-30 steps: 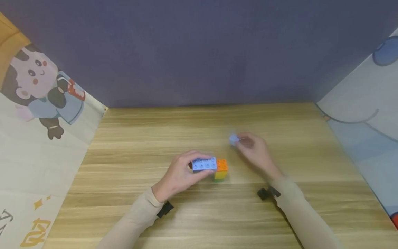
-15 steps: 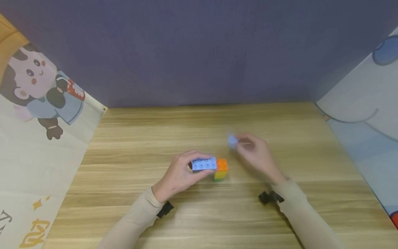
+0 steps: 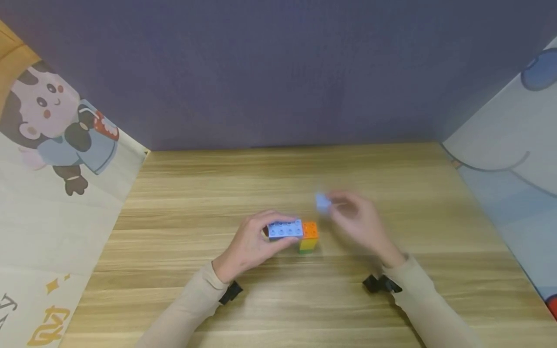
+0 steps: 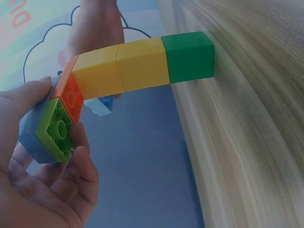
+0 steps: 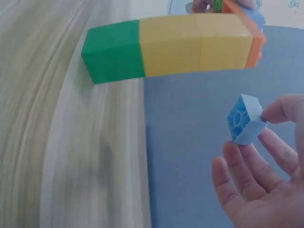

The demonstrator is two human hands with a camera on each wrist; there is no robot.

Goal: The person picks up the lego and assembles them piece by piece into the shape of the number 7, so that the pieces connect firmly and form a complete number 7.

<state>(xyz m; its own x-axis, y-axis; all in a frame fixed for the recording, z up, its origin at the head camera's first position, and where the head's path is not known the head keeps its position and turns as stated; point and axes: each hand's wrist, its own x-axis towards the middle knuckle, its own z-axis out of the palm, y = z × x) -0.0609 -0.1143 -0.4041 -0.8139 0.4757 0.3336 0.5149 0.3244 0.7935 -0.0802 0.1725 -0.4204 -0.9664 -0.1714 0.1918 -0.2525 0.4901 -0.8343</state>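
Note:
My left hand [image 3: 250, 244] grips a long blue brick [image 3: 285, 229] at the top of a toy brick tower, thumb and fingers on its long sides. Beneath it the left wrist view shows an orange brick [image 4: 71, 92] and a lime green brick [image 4: 56, 130] side by side. Under the orange one come two yellow bricks [image 4: 145, 64] and a green brick [image 4: 190, 57] at the tabletop. Between thumb and fingertips, my right hand [image 3: 359, 222] pinches a small light blue brick [image 5: 252, 128], its hollow underside showing. It hangs apart from the tower, behind and to its right.
The wood-grain table [image 3: 196, 179] ends at a dark blue back panel [image 3: 278, 77]. Printed side panels stand at the left [image 3: 52, 217] and right [image 3: 500, 140]. A black wrist strap [image 3: 380, 284] sits below the right hand.
My right hand has shifted slightly left and toward the viewer with the light blue brick, blurred by motion. The left hand and the tower stay practically still.

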